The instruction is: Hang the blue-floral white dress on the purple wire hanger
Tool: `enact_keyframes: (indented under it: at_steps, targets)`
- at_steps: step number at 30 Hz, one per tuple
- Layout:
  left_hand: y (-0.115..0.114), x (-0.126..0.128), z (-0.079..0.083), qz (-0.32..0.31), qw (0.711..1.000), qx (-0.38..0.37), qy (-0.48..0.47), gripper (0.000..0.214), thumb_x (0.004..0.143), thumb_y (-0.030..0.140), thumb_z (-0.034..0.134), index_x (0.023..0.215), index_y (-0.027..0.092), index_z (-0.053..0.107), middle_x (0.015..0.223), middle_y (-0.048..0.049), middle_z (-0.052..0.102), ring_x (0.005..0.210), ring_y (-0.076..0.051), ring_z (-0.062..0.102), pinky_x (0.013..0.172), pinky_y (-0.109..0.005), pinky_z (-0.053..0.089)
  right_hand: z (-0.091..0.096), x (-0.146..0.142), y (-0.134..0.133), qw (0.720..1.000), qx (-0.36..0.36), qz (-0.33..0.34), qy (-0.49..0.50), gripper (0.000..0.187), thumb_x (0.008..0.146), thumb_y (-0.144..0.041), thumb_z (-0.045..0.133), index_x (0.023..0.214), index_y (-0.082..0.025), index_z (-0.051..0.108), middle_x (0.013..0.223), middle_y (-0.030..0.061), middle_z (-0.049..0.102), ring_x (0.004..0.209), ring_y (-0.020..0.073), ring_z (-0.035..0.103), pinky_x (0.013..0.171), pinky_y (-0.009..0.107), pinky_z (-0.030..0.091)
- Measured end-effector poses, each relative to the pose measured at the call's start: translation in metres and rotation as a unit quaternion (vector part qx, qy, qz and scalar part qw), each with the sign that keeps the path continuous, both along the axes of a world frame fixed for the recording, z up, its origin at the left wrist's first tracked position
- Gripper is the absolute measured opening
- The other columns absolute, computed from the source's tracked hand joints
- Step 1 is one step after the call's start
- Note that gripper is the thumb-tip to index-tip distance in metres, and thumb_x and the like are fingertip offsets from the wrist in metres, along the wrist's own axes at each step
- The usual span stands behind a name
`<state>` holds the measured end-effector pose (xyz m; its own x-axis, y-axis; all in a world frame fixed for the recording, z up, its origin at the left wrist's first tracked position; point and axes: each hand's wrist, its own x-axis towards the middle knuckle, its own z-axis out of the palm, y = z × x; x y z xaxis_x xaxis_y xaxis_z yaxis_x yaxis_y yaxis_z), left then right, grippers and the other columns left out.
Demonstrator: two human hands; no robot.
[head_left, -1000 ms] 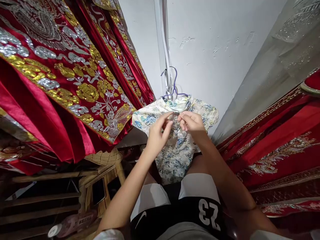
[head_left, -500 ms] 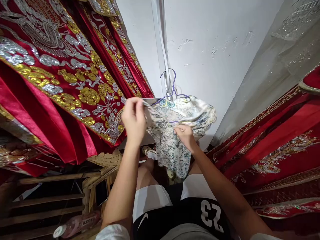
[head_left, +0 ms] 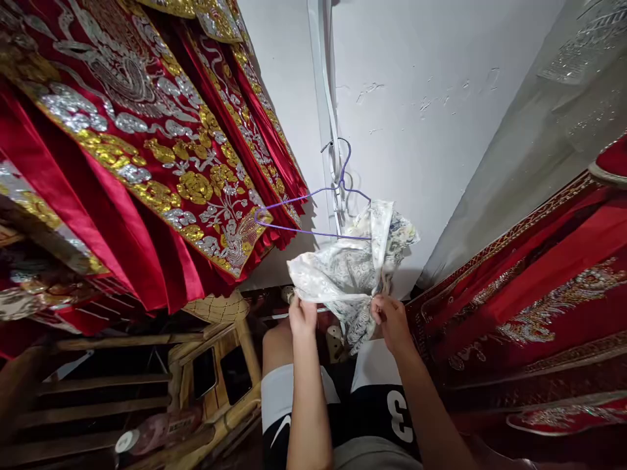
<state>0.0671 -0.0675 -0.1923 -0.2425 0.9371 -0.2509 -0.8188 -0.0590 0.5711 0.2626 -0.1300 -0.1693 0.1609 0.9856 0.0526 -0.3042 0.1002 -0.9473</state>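
A pale floral blouse (head_left: 353, 267) hangs by its right side from a purple wire hanger (head_left: 313, 232). The left end of the hanger is bare and lies before the red embroidered cloth. My left hand (head_left: 302, 316) is closed on the lower left edge of the blouse. To the right, my right hand (head_left: 390, 320) pinches the blouse at its front edge. The white inner side of the fabric shows between my hands. The hanger's hook is up against a white strap (head_left: 323, 85) on the wall.
Red cloth with gold and silver sequins (head_left: 196, 189) hangs at left; more red embroidered cloth (head_left: 529, 294) is at right. Below left stands a bamboo chair (head_left: 196, 352) with a pink-labelled bottle (head_left: 157, 431) on it. A white wall (head_left: 416, 130) is ahead.
The blouse's left shoulder has come off the hanger, leaving that end bare. My left hand has moved down and right with the fabric; my right hand has moved lower.
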Motion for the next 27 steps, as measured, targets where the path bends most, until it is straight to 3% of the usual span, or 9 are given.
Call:
enact_keyframes:
  at_steps: [4, 7, 10, 14, 18, 21, 23, 25, 27]
  targets:
    - [-0.014, 0.013, -0.007, 0.021, 0.999, -0.009, -0.028, 0.011, 0.09, 0.019, 0.054, 0.093, 0.019, 0.064, 0.101, -0.0096, 0.075, 0.109, -0.018, 0.07, 0.105, -0.033, 0.049, -0.005, 0.019, -0.002, 0.998, -0.028, 0.044, -0.023, 0.036, 0.074, -0.036, 0.061, 0.044, -0.022, 0.05, 0.043, -0.0039, 0.037, 0.043, 0.0091, 0.028, 0.046, 0.029, 0.019]
    - [-0.022, 0.015, 0.011, 0.006, 0.995, 0.092, 0.023, 0.008, 0.085, 0.025, 0.066, 0.084, 0.021, 0.059, 0.101, -0.0071, 0.073, 0.108, -0.019, 0.068, 0.105, -0.035, 0.047, -0.001, 0.022, -0.003, 0.983, -0.079, 0.129, -0.099, 0.034, 0.077, -0.039, 0.062, 0.048, -0.021, 0.055, 0.046, -0.0022, 0.042, 0.045, 0.0115, 0.034, 0.046, 0.028, 0.024]
    - [-0.038, 0.026, 0.033, -0.038, 0.976, 0.161, 0.143, 0.026, 0.083, 0.043, 0.071, 0.082, 0.022, 0.057, 0.095, -0.0046, 0.068, 0.096, -0.02, 0.066, 0.094, -0.035, 0.051, 0.004, 0.012, -0.002, 0.979, -0.098, 0.103, -0.147, 0.029, 0.084, -0.046, 0.062, 0.067, -0.023, 0.065, 0.066, 0.0038, 0.062, 0.064, 0.0194, 0.054, 0.059, 0.032, 0.042]
    - [-0.061, 0.048, 0.055, -0.114, 0.901, 0.199, 0.367, 0.036, 0.088, 0.058, 0.063, 0.083, 0.023, 0.059, 0.099, -0.0068, 0.066, 0.097, -0.025, 0.064, 0.092, -0.04, 0.052, 0.006, -0.005, 0.0, 0.986, -0.066, 0.134, -0.077, 0.047, 0.091, -0.068, 0.049, 0.091, -0.026, 0.07, 0.098, 0.0086, 0.071, 0.101, 0.0281, 0.063, 0.087, 0.039, 0.05]
    - [-0.068, 0.051, 0.063, -0.106, 0.829, 0.229, 0.499, 0.024, 0.094, 0.048, 0.061, 0.1, 0.025, 0.066, 0.123, -0.0085, 0.065, 0.133, -0.028, 0.051, 0.118, -0.042, 0.034, 0.012, -0.015, 0.007, 0.96, -0.086, 0.266, 0.032, 0.068, 0.081, -0.086, 0.042, 0.098, -0.026, 0.071, 0.093, 0.0105, 0.073, 0.1, 0.032, 0.067, 0.081, 0.044, 0.054]
    - [-0.064, 0.033, 0.053, -0.072, 0.852, 0.207, 0.476, 0.045, 0.097, 0.054, 0.055, 0.135, 0.031, 0.051, 0.15, -0.0086, 0.049, 0.147, -0.025, 0.039, 0.121, -0.041, 0.03, 0.025, -0.016, 0.018, 0.934, -0.053, 0.353, 0.001, 0.055, 0.071, -0.072, 0.07, 0.094, -0.023, 0.07, 0.085, 0.0072, 0.071, 0.087, 0.028, 0.068, 0.078, 0.039, 0.053]
    - [-0.061, 0.014, 0.04, -0.12, 0.849, 0.181, 0.481, 0.051, 0.099, 0.061, 0.044, 0.139, 0.029, 0.048, 0.15, -0.0101, 0.05, 0.145, -0.026, 0.041, 0.119, -0.04, 0.033, 0.04, -0.011, 0.029, 0.902, -0.017, 0.425, -0.077, 0.041, 0.066, -0.047, 0.084, 0.092, -0.019, 0.069, 0.083, 0.0043, 0.071, 0.08, 0.0232, 0.066, 0.076, 0.034, 0.052]
    - [-0.062, -0.005, 0.025, -0.235, 0.805, 0.153, 0.523, 0.051, 0.097, 0.064, 0.044, 0.118, 0.022, 0.063, 0.128, -0.0112, 0.066, 0.128, -0.029, 0.056, 0.109, -0.04, 0.043, 0.058, -0.002, 0.045, 0.874, 0.035, 0.455, -0.168, 0.033, 0.065, -0.029, 0.083, 0.092, -0.017, 0.069, 0.083, 0.0028, 0.071, 0.078, 0.0201, 0.064, 0.071, 0.03, 0.05]
    - [-0.064, -0.022, 0.016, -0.333, 0.732, 0.124, 0.581, 0.048, 0.092, 0.063, 0.053, 0.09, 0.017, 0.067, 0.098, -0.0085, 0.072, 0.1, -0.029, 0.064, 0.093, -0.038, 0.05, 0.075, 0.01, 0.068, 0.875, 0.086, 0.41, -0.243, 0.031, 0.064, -0.018, 0.078, 0.095, -0.017, 0.07, 0.082, 0.0013, 0.07, 0.076, 0.0186, 0.063, 0.066, 0.027, 0.048]
